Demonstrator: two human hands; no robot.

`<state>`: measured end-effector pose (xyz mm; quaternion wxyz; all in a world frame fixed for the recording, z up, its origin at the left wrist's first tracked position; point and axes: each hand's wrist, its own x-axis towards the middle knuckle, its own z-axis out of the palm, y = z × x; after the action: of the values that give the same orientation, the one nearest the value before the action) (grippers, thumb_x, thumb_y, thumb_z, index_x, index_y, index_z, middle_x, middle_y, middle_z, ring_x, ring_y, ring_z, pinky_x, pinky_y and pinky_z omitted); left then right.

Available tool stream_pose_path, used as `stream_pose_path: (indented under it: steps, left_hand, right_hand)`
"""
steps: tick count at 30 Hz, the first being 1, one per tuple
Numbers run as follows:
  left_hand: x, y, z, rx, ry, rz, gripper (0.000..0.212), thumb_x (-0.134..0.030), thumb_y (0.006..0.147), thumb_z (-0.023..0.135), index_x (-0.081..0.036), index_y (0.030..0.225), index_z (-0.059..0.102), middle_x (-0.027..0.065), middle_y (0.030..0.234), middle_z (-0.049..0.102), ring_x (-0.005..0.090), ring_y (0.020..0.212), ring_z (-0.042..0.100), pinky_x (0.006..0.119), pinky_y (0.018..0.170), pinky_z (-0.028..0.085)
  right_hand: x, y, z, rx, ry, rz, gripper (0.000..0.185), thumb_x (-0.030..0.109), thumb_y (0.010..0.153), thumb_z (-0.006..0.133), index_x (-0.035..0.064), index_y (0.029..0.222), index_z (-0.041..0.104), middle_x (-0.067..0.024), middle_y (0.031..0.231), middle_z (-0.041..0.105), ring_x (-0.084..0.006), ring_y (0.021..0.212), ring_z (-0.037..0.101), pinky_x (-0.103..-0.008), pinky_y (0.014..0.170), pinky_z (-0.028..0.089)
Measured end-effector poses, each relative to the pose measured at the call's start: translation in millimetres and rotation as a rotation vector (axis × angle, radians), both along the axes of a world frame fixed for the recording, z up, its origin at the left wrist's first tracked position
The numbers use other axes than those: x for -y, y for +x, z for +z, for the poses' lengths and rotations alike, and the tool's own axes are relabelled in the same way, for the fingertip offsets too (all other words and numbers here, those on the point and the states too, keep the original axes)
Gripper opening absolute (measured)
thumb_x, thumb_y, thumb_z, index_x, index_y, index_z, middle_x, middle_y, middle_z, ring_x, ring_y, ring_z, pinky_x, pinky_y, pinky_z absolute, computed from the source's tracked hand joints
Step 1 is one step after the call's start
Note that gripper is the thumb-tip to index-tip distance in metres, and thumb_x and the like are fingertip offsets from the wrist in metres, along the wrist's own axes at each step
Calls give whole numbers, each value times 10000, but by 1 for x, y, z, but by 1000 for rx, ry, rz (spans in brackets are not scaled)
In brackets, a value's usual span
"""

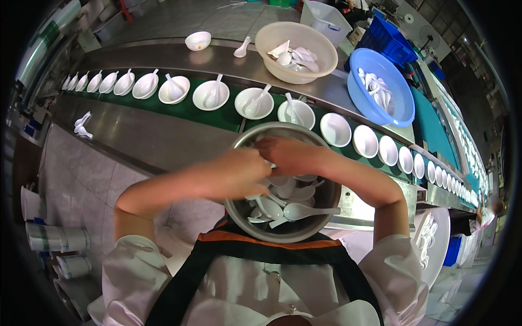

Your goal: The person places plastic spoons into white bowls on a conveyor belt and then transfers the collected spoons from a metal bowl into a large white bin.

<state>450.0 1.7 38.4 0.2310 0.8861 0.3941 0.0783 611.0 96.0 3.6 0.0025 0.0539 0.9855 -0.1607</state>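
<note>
A round stainless-steel basin [281,239] in front of me holds several white soup spoons [267,208]. My left hand [238,171], blurred by motion, is over the basin's left part, close to the spoons. Reaching in from the right, my right hand [283,155] is bent over the far part of the basin, and the two hands meet or overlap. Their fingertips are mostly hidden, so I cannot tell what either one grips. Beyond the basin, a row of white bowls runs along a green conveyor belt [222,116]. A spoon leans in the bowl [200,94] and its neighbours to the left; plain bowls [335,129] continue rightward.
On the far steel ledge stand a cream basin [265,65] and a blue basin [401,110], both containing spoons. A small bowl [197,40] and a loose spoon [241,49] are nearby. More spoons [83,124] lie at the near-left edge. A person [485,216] is at far right.
</note>
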Motion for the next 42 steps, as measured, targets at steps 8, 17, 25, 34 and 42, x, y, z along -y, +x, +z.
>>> stream_pose_path:
  steps: [8,17,25,34,42]
  left_hand:
    - [13,22,-53,7,127,39,251,-56,657,621,7,853,477,156,864,512,309,755,522,406,650,437]
    - [-6,17,-42,24,31,-54,112,16,701,495,-7,807,520,171,801,538,336,772,559,418,649,448]
    - [-69,-13,23,483,-302,-8,126,-69,757,549,-19,870,523,26,638,526,103,622,513,266,556,418]
    - [-183,-6,-131,240,66,722,142,-95,697,583,-21,814,553,135,775,591,314,727,564,367,647,448]
    - [-120,-38,-82,470,284,572,205,-93,735,608,-19,922,570,99,896,602,217,742,535,315,673,428]
  right_hand:
    - [-23,13,-2,431,-59,-103,435,288,615,725,92,983,600,-164,968,548,-320,910,556,-398,778,448]
    - [-5,49,-2,11,-289,-320,172,181,776,576,106,918,633,-128,808,625,-289,753,600,-369,705,474]
    - [-11,74,17,-143,-204,-584,205,135,742,609,84,940,614,-95,694,628,-239,609,611,-322,601,486]
    - [13,27,-21,143,97,-135,417,222,654,659,11,993,540,-135,989,571,-276,912,567,-366,799,452]
    - [-1,41,14,182,-38,-308,248,201,673,632,46,860,582,-119,764,609,-262,689,606,-344,633,481]
